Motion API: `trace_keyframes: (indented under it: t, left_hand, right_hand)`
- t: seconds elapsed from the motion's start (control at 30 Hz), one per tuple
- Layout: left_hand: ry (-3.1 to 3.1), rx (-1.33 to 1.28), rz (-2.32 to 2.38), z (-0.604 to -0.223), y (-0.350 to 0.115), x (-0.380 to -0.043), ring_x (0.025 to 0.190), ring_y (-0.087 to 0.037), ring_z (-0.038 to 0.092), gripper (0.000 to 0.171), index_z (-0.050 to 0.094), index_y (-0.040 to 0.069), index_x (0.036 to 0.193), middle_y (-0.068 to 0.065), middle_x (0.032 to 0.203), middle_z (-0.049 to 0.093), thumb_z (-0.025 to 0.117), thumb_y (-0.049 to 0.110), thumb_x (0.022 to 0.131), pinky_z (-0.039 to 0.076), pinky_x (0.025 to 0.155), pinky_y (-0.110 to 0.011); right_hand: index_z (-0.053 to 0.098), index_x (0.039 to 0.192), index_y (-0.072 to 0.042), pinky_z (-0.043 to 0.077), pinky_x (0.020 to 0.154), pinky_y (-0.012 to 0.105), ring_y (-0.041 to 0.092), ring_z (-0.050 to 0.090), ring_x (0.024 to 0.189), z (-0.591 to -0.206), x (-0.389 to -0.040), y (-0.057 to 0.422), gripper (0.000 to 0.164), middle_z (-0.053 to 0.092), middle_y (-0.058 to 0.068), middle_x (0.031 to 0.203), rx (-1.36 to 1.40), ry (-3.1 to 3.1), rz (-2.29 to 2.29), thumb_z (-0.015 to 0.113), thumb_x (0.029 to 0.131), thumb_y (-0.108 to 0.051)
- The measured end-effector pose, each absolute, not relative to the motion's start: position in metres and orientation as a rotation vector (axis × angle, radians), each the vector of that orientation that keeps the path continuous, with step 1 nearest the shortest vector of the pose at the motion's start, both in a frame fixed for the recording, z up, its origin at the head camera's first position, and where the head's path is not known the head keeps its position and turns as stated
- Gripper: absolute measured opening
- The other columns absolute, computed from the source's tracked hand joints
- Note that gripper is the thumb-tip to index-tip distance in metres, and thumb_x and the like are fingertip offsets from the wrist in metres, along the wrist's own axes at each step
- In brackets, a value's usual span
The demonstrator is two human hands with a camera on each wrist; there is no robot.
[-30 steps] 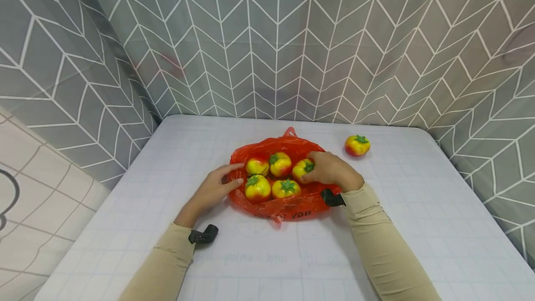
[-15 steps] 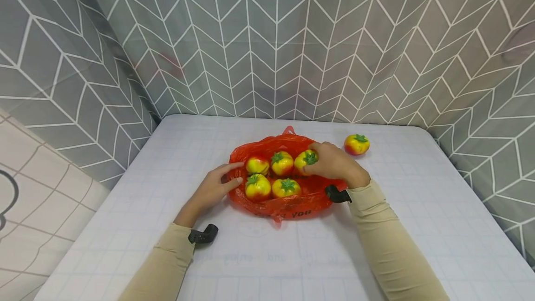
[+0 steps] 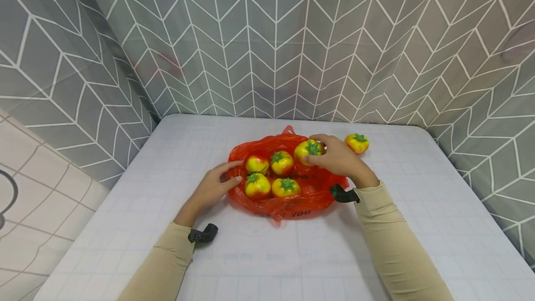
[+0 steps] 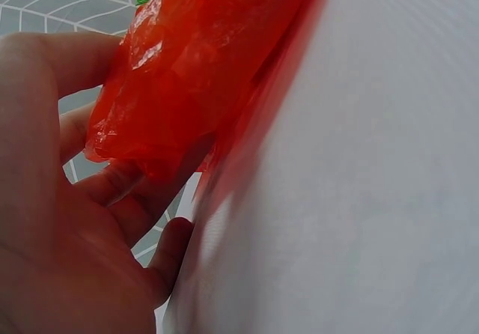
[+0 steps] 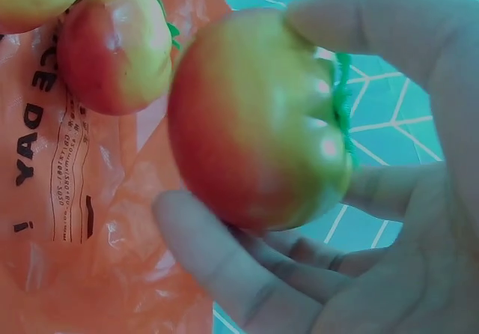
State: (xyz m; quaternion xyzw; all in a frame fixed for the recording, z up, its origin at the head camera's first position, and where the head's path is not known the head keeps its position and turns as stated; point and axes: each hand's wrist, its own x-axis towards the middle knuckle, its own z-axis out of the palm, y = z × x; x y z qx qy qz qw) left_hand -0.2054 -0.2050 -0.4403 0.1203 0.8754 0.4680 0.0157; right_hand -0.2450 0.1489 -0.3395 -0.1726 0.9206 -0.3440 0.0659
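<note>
In the head view, a red plastic bag (image 3: 309,185) lies spread with its mouth facing up, and several yellow-red persimmons, such as the front persimmon (image 3: 286,188), sit inside. My right hand (image 3: 344,159) grips one persimmon (image 3: 307,151) between thumb and fingers above the bag's right far side. The right wrist view shows this persimmon (image 5: 254,124) from below, with the thumb and fingers around it. At the bag's left rim my left hand (image 3: 211,189) holds the red film. Bag film (image 4: 187,87) covers some left fingertips in the left wrist view.
A lone persimmon (image 3: 357,143) sits on the white table (image 3: 259,264) beyond my right hand. Grey chevron-patterned curtains (image 3: 276,45) hang behind the table and along its sides. Each wrist wears a black camera mount (image 3: 203,234).
My right hand has lifted the persimmon up out of its place in the bag, moving slightly away and to the right. My left hand has stayed at the rim.
</note>
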Motion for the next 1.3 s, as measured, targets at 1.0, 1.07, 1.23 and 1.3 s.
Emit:
trace_keyframes:
  t: [1.0, 1.07, 1.23, 1.3]
  left_hand:
    - [2.706, 0.357, 1.493, -0.441, -0.206, -0.206, 0.138, -0.031, 0.042, 0.049, 0.056, 0.028, 0.142, -0.006, 0.146, 0.052, 0.068, 0.033, 0.095, 0.035, 0.112, -0.056]
    - [2.706, 0.362, 1.492, -0.441, -0.206, -0.206, 0.137, -0.031, 0.043, 0.049, 0.056, 0.028, 0.143, -0.007, 0.145, 0.052, 0.068, 0.032, 0.095, 0.036, 0.112, -0.055]
    - [2.722, 0.397, 1.495, -0.44, -0.206, -0.205, 0.135, -0.03, 0.046, 0.049, 0.057, 0.023, 0.142, -0.007, 0.143, 0.054, 0.069, 0.03, 0.095, 0.037, 0.112, -0.052]
    - [2.728, 0.406, 1.494, -0.44, -0.206, -0.205, 0.134, -0.03, 0.047, 0.049, 0.057, 0.023, 0.142, -0.007, 0.142, 0.055, 0.069, 0.029, 0.095, 0.037, 0.112, -0.051]
  right_hand:
    - [0.046, 0.146, -0.007, 0.056, 0.076, 0.036, 0.035, 0.058, 0.107, -0.342, -0.233, 0.176, 0.074, 0.055, 0.014, 0.132, -0.371, 2.769, -1.307, 0.067, 0.092, -0.053]
    - [0.047, 0.146, -0.008, 0.056, 0.076, 0.037, 0.035, 0.057, 0.108, -0.343, -0.233, 0.177, 0.074, 0.055, 0.014, 0.131, -0.356, 2.784, -1.3, 0.066, 0.092, -0.055]
    - [0.05, 0.143, -0.009, 0.053, 0.084, 0.044, 0.036, 0.052, 0.113, -0.343, -0.233, 0.18, 0.074, 0.054, 0.015, 0.131, -0.323, 2.832, -1.286, 0.064, 0.091, -0.059]
    - [0.05, 0.142, -0.008, 0.052, 0.088, 0.048, 0.037, 0.05, 0.116, -0.342, -0.233, 0.183, 0.074, 0.054, 0.015, 0.132, -0.313, 2.849, -1.29, 0.064, 0.091, -0.06]
